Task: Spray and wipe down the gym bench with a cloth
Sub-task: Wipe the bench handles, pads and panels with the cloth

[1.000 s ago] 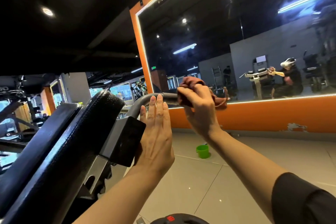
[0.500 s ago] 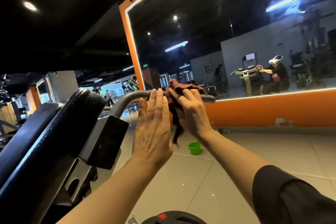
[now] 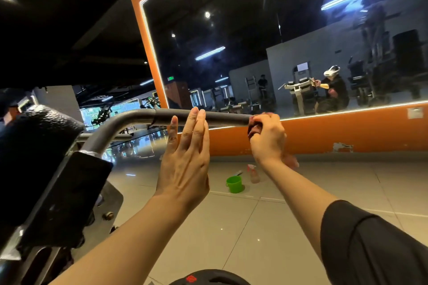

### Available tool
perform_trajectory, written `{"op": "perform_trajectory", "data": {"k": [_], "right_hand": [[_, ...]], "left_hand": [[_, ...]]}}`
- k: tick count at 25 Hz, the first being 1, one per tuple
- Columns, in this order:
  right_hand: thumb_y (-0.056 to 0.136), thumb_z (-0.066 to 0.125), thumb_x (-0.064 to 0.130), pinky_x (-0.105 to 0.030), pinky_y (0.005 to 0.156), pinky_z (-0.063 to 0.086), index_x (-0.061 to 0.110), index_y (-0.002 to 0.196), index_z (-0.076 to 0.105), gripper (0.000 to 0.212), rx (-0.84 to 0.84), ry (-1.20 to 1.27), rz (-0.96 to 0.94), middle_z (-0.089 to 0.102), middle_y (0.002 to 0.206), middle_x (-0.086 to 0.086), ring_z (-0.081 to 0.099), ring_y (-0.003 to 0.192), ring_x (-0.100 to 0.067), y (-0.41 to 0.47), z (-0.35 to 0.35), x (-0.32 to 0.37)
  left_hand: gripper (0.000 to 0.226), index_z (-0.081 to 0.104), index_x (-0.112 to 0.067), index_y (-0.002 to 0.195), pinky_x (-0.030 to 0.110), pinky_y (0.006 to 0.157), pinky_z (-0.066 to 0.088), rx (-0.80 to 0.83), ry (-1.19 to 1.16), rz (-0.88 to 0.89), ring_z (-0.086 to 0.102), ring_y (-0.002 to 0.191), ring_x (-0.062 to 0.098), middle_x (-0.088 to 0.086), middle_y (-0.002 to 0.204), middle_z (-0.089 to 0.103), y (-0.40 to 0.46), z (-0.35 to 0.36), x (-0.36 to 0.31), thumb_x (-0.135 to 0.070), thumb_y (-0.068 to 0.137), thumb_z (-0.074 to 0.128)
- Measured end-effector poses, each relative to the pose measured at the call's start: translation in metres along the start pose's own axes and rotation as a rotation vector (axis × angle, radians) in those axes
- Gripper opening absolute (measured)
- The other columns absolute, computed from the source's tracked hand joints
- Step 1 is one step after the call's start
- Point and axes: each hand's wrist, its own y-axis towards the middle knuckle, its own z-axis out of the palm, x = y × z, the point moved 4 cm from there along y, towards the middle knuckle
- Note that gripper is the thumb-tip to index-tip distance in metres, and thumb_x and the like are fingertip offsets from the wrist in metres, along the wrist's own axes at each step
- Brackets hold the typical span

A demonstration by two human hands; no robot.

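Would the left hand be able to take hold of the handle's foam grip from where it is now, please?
Probably yes. The left hand is open with its fingertips already against the foam grip, nothing lies between them, and the right hand with the cloth sits further along at the grip's end.

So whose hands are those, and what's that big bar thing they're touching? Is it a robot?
No robot here, just a person cleaning a gym machine. The picture comes from a camera worn on their head, so you see their own arms reaching out. The right hand grips a dark red cloth wrapped over the end of a grey handle bar. The left hand is flat, with straight fingers up against the bar. On the left is the machine's black pad. Down on the tiled floor stand a small green bucket and a spray bottle. The big orange-framed mirror shows the person's reflection far away.
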Motion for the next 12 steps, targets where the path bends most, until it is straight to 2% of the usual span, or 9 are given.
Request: {"op": "perform_trajectory", "data": {"k": [1, 3, 4, 6, 8, 10, 12], "right_hand": [[0.079, 0.057, -0.013, -0.034, 0.090, 0.053, 0.002, 0.107, 0.066, 0.033, -0.029, 0.031, -0.077, 0.058, 0.114, -0.017, 0.059, 0.103, -0.028, 0.002, -0.003, -0.001], [0.072, 0.059, -0.018, -0.034, 0.093, 0.052, 0.000, 0.108, 0.064, 0.040, 0.023, 0.032, -0.355, 0.057, 0.115, -0.019, 0.058, 0.104, -0.029, -0.001, 0.004, 0.000], [0.071, 0.059, -0.018, -0.035, 0.092, 0.053, 0.002, 0.111, 0.062, 0.046, 0.090, 0.005, -0.391, 0.055, 0.118, -0.018, 0.058, 0.104, -0.031, -0.002, 0.009, -0.004], [0.074, 0.057, -0.017, -0.033, 0.085, 0.052, 0.007, 0.115, 0.057, 0.047, 0.174, -0.022, -0.182, 0.052, 0.122, -0.015, 0.056, 0.104, -0.030, 0.004, 0.014, -0.023], [0.078, 0.058, -0.012, -0.027, 0.076, 0.044, 0.007, 0.112, 0.054, 0.039, 0.116, -0.037, 0.060, 0.054, 0.116, -0.013, 0.056, 0.098, -0.027, 0.008, 0.017, -0.032], [0.078, 0.064, -0.009, -0.029, 0.076, 0.045, 0.006, 0.109, 0.054, 0.036, 0.060, -0.028, 0.058, 0.056, 0.114, -0.014, 0.056, 0.095, -0.025, 0.001, 0.023, -0.018], [0.074, 0.066, -0.010, -0.027, 0.078, 0.045, 0.005, 0.109, 0.055, 0.040, 0.026, 0.024, -0.036, 0.056, 0.112, -0.014, 0.052, 0.091, -0.019, -0.009, 0.024, -0.004]], "left_hand": [[0.093, 0.023, 0.006, 0.148, 0.055, 0.118, -0.007, -0.005, 0.016, 0.009, -0.001, 0.148, 0.036, 0.024, 0.158, 0.010, 0.002, 0.002, 0.000, -0.019, 0.067, 0.062], [0.094, 0.022, 0.005, 0.148, 0.054, 0.117, -0.010, -0.017, 0.000, 0.001, 0.001, 0.148, 0.035, 0.023, 0.158, 0.012, 0.004, 0.010, 0.000, -0.018, 0.066, 0.062], [0.094, 0.022, 0.004, 0.149, 0.054, 0.116, -0.012, -0.038, 0.010, -0.005, 0.002, 0.148, 0.035, 0.023, 0.158, 0.012, 0.006, 0.013, 0.000, -0.017, 0.066, 0.062], [0.093, 0.021, 0.004, 0.149, 0.054, 0.116, -0.013, -0.042, -0.011, -0.009, 0.002, 0.148, 0.035, 0.023, 0.158, 0.011, 0.005, 0.016, -0.003, -0.017, 0.067, 0.061], [0.089, 0.022, 0.004, 0.149, 0.053, 0.117, -0.011, -0.134, -0.024, 0.001, 0.004, 0.148, 0.034, 0.023, 0.158, 0.012, 0.000, 0.016, -0.003, -0.016, 0.070, 0.058], [0.086, 0.020, 0.005, 0.149, 0.053, 0.118, -0.008, -0.163, -0.044, -0.025, 0.004, 0.148, 0.034, 0.022, 0.159, 0.011, 0.000, 0.016, 0.010, -0.013, 0.073, 0.055], [0.089, 0.019, 0.005, 0.149, 0.054, 0.118, -0.006, -0.203, -0.084, -0.042, 0.005, 0.148, 0.034, 0.022, 0.158, 0.012, -0.016, 0.011, 0.009, -0.010, 0.070, 0.056]]}}
